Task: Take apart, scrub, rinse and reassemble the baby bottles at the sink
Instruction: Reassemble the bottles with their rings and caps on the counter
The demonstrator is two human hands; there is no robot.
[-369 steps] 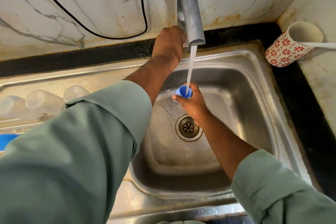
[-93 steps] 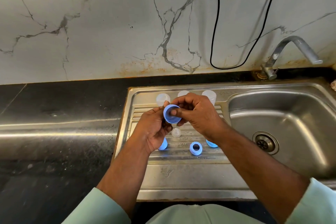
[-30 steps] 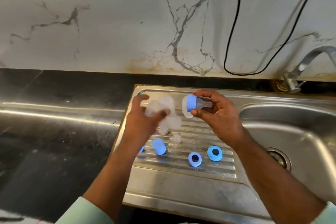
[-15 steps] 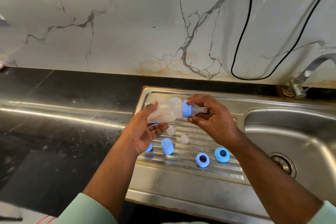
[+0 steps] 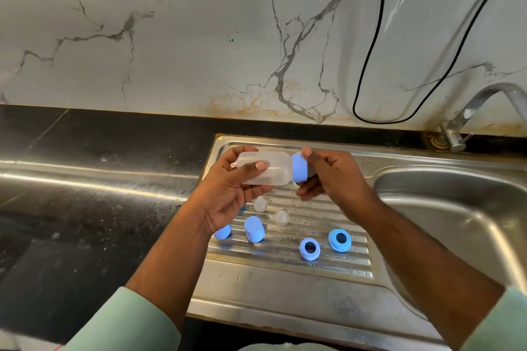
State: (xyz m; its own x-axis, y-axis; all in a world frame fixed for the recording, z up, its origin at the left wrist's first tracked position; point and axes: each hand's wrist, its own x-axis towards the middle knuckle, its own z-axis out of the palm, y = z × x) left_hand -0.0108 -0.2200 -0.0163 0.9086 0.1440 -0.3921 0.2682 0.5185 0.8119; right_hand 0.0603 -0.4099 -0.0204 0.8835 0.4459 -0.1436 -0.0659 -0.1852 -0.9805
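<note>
Left hand point(image 5: 228, 194) curls its grip round the bottle point(image 5: 265, 168); right hand point(image 5: 328, 177) pinches the blue ring point(image 5: 299, 167); light, thin, probably wet and slippery; best held mid-barrel.

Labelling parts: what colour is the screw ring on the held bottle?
Light blue screw ring; bottle is translucent. Head view.

- I'm looking down at a home kitchen, at its washing-up spot.
- A stainless steel sink point(image 5: 456, 208) with a ribbed draining board point(image 5: 285, 279) is set into a black stone counter point(image 5: 85, 179).
- A metal tap point(image 5: 470, 111) stands at the back.
- The marble-look wall point(image 5: 199, 37) is rust-stained along its foot, and a black cable point(image 5: 370, 65) hangs down it.
</note>
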